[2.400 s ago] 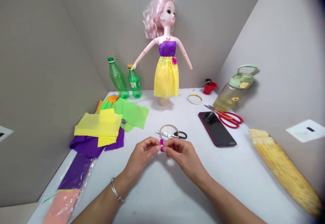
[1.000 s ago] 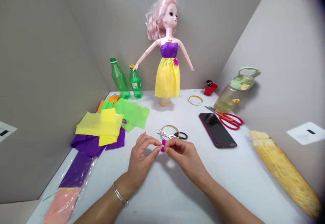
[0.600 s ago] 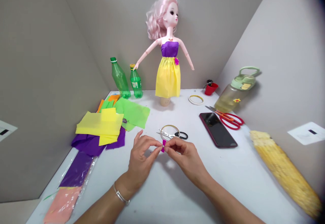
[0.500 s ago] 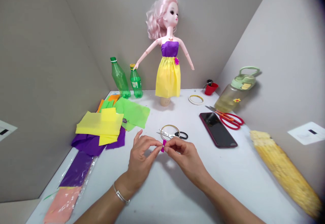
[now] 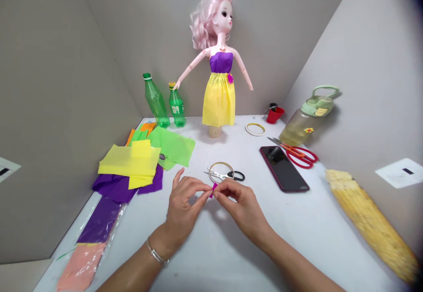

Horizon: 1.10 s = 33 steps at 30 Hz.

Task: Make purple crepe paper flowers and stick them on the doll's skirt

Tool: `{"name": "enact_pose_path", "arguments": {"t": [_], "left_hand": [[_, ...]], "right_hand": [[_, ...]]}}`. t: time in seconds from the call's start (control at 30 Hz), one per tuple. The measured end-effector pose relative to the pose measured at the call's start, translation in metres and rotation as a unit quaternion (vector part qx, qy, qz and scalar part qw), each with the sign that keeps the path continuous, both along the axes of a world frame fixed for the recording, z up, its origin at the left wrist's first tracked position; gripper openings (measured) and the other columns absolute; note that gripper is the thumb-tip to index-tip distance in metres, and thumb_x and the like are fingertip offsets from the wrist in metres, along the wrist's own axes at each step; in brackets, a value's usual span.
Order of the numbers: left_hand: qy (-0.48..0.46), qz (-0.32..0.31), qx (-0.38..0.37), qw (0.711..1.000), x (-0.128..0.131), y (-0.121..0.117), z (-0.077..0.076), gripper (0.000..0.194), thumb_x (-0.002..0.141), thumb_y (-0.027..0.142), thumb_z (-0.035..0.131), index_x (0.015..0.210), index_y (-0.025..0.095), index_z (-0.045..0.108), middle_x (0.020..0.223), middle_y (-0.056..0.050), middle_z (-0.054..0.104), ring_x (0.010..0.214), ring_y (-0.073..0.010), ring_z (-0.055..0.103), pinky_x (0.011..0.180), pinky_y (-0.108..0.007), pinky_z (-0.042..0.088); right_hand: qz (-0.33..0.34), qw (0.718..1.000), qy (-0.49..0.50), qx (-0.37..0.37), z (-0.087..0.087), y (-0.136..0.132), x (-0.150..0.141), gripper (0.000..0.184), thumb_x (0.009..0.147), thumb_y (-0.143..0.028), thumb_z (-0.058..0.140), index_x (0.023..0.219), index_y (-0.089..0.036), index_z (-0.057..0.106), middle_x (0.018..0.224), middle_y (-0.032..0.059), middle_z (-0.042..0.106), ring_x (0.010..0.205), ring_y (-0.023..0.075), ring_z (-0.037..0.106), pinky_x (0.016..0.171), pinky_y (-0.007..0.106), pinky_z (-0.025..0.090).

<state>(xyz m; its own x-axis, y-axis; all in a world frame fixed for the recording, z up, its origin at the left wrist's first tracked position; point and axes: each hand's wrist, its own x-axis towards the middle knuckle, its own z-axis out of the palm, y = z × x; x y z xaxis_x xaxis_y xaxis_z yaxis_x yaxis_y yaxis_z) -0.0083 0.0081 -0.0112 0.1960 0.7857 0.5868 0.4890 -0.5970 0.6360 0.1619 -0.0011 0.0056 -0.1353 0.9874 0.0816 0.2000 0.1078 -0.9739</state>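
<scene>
Between my fingertips is a small magenta strip [image 5: 214, 187], its material too small to make out, narrowed in the middle where I pinch it. My left hand [image 5: 185, 204] grips it between thumb and index finger, the other fingers lifted. My right hand [image 5: 240, 201] pinches it from the other side, covering part of it. Just beyond lie small scissors with black handles [image 5: 238, 176] and a tan tape ring [image 5: 221, 164] over them. Farther back stands a pink-haired doll [image 5: 220, 62] in a purple top and yellow skirt, with a magenta flower at the waist.
Left are yellow sheets [image 5: 128, 160], green sheets [image 5: 175, 146], purple sheets [image 5: 150, 185] and a plastic packet [image 5: 95, 230]. Right are a phone [image 5: 284, 168], red-handled scissors [image 5: 302, 156], a water bottle [image 5: 306, 117] and a long yellow object [image 5: 366, 221]. Green bottles [image 5: 155, 102] stand behind.
My left hand's fingers have spread and lifted while thumb and index keep their pinch. The magenta strip has tilted and looks narrower at its middle. My right hand stays nearly still.
</scene>
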Motion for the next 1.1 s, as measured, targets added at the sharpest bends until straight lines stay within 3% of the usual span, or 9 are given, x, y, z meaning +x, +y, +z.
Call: {"name": "enact_pose_path", "arguments": {"t": [0.8, 0.9, 1.0, 1.1], "left_hand": [[-0.066, -0.007, -0.154, 0.986, 0.0024, 0.0001, 0.0046, 0.008, 0.088, 0.026, 0.06, 0.082, 0.023, 0.063, 0.083, 0.002, 0.067, 0.081, -0.0153, 0.063, 0.117, -0.047, 0.021], [-0.084, -0.007, -0.195, 0.977, 0.0023, 0.0015, 0.0087, 0.011, 0.087, 0.026, 0.06, 0.077, 0.022, 0.061, 0.08, 0.001, 0.065, 0.082, -0.0167, 0.062, 0.113, -0.044, 0.03], [-0.097, -0.013, -0.245, 0.965, 0.0005, 0.0033, 0.0107, 0.012, 0.086, 0.027, 0.059, 0.076, 0.021, 0.061, 0.08, 0.0, 0.064, 0.084, -0.0179, 0.061, 0.094, -0.035, 0.047], [-0.101, -0.024, -0.255, 0.961, -0.0013, 0.0043, 0.0088, 0.011, 0.086, 0.027, 0.058, 0.077, 0.021, 0.062, 0.081, -0.001, 0.065, 0.085, -0.0189, 0.062, 0.085, -0.031, 0.05]], "right_hand": [[0.002, 0.995, 0.053, -0.086, -0.0003, 0.004, 0.0008, 0.02, 0.078, -0.035, 0.066, 0.073, -0.017, 0.064, 0.067, -0.0004, 0.057, 0.063, 0.0132, 0.047, 0.06, 0.026, 0.036], [0.005, 0.991, 0.075, -0.106, 0.0019, 0.0043, 0.0013, 0.019, 0.076, -0.035, 0.068, 0.072, -0.017, 0.065, 0.063, -0.0021, 0.054, 0.06, 0.0122, 0.044, 0.057, 0.025, 0.033], [0.024, 0.981, 0.119, -0.151, 0.0052, 0.0052, 0.0034, 0.016, 0.075, -0.033, 0.069, 0.072, -0.017, 0.067, 0.061, -0.0029, 0.054, 0.059, 0.0117, 0.045, 0.058, 0.025, 0.034], [0.059, 0.962, 0.182, -0.193, 0.006, 0.0067, 0.0067, 0.016, 0.073, -0.032, 0.073, 0.071, -0.017, 0.068, 0.062, -0.0023, 0.058, 0.061, 0.0114, 0.049, 0.065, 0.025, 0.039]]}}
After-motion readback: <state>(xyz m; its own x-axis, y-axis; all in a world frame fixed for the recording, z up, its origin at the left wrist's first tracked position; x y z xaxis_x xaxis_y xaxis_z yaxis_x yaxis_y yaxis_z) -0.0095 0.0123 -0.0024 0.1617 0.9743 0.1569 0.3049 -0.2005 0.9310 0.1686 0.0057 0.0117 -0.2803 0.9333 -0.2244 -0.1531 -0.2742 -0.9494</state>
